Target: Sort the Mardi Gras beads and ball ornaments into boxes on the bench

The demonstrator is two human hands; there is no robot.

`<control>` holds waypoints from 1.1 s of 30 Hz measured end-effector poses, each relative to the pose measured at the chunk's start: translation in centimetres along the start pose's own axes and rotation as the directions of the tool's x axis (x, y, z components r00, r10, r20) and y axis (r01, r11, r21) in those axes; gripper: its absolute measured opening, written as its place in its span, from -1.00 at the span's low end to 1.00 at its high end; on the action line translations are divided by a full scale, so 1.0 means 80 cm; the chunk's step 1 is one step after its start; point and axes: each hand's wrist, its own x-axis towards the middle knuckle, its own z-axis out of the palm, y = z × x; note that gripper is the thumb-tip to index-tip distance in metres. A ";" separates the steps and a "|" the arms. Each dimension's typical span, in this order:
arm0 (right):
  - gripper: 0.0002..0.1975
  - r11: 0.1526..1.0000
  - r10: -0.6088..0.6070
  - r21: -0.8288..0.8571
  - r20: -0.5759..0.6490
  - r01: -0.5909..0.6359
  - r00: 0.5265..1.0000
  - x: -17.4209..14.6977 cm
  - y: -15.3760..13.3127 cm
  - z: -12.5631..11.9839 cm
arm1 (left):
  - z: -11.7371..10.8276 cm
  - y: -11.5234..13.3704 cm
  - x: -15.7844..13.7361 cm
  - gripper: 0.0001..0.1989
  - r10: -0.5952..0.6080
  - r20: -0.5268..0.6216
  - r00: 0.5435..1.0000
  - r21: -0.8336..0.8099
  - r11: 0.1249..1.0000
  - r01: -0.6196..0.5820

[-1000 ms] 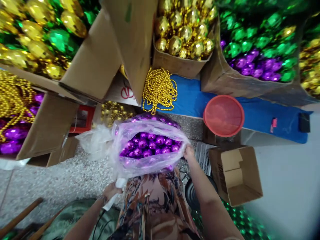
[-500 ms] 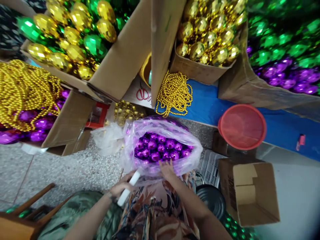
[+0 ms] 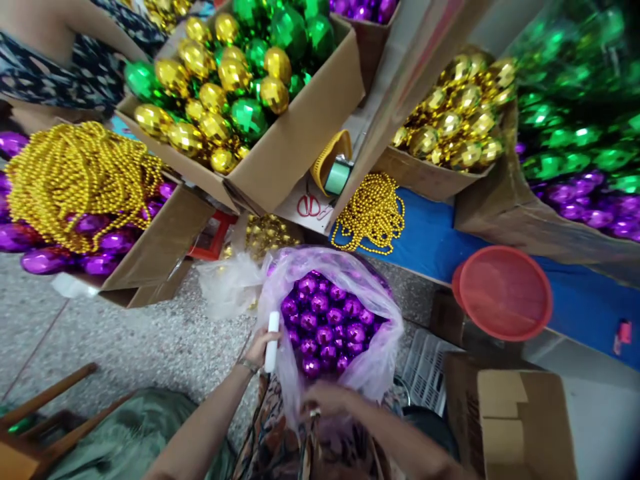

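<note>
**Both hands gripping bead bag**

R hand pinching near rim of clear plastic bag, fingers closed on the film. L hand at bag's 9 o'clock, wrapping a white stick, touching the rim. Purple beads filling the bag. Red basin sitting at 3 o'clock, gold bead strands lying at 12, cardboard box w/ gold+green balls farther back.

Both forearms bare, no sleeves in view. Left hand has a thin metallic bracelet at the wrist. Right hand shows no ring or band that can be made out; partly blurred. Between the arms, the person's garment is a patterned fabric, floral-looking print in brown, orange, cream and dark tones. A dark cord runs down across it.
</note>
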 end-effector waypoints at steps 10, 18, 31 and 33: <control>-0.52 0.747 -0.013 -0.550 -0.574 -0.373 0.819 0.145 -0.032 -0.353 | -0.071 0.005 -0.062 -0.45 0.116 0.152 0.982 0.334 0.929 -0.161; -0.14 0.784 0.067 -0.566 -0.332 -0.256 0.941 0.224 0.007 -0.421 | -0.144 0.010 -0.099 -0.18 0.093 0.154 0.984 0.552 0.818 -0.163; -0.69 0.973 0.155 -0.051 -0.574 -0.224 0.804 0.157 0.050 -0.399 | -0.174 0.009 -0.034 -0.33 0.199 -0.219 0.955 0.582 0.812 -0.035; -0.62 0.947 0.032 -0.206 -0.700 -0.245 0.714 0.127 0.041 -0.372 | -0.159 0.017 -0.026 -0.37 0.297 -0.198 0.934 0.743 0.667 -0.055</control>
